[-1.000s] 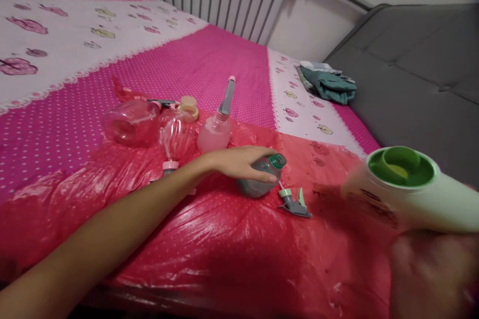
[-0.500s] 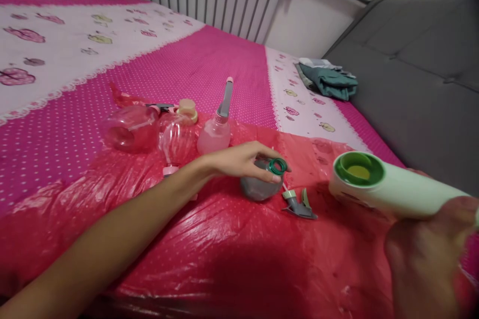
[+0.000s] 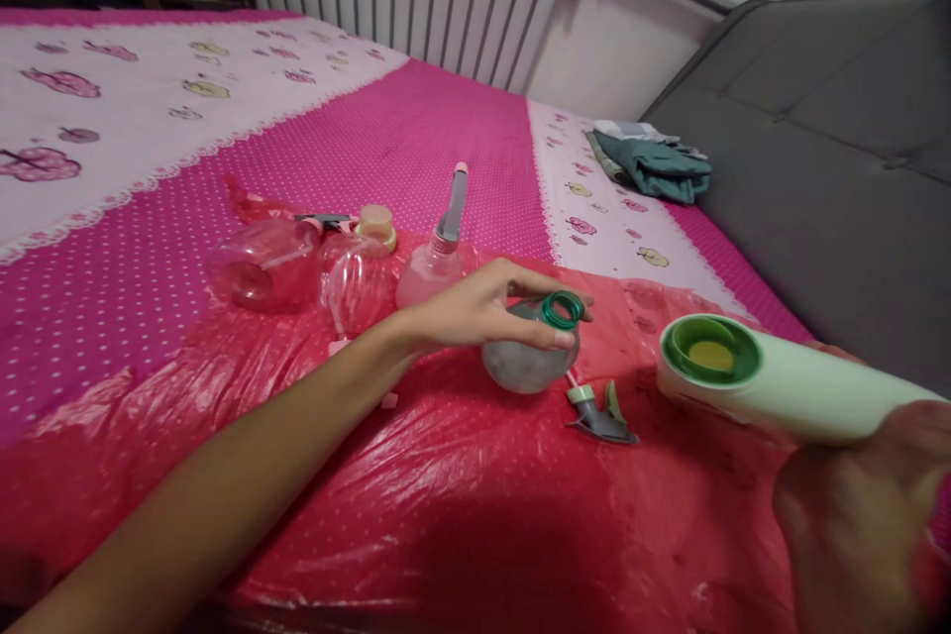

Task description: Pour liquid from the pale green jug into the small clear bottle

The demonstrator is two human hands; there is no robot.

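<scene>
The bedspread point(image 3: 416, 134) is showing hot pink with white dots, its pale panels carrying pink and green fruit prints. A red plastic sheet point(image 3: 446, 475) is glowing over it (the dots showing through). The small bottle point(image 3: 529, 362) is looking grey with a green neck ring, the big bottle point(image 3: 788, 386) pale green with a darker green top. The sprayer point(image 3: 598, 411) is showing green and grey.
</scene>
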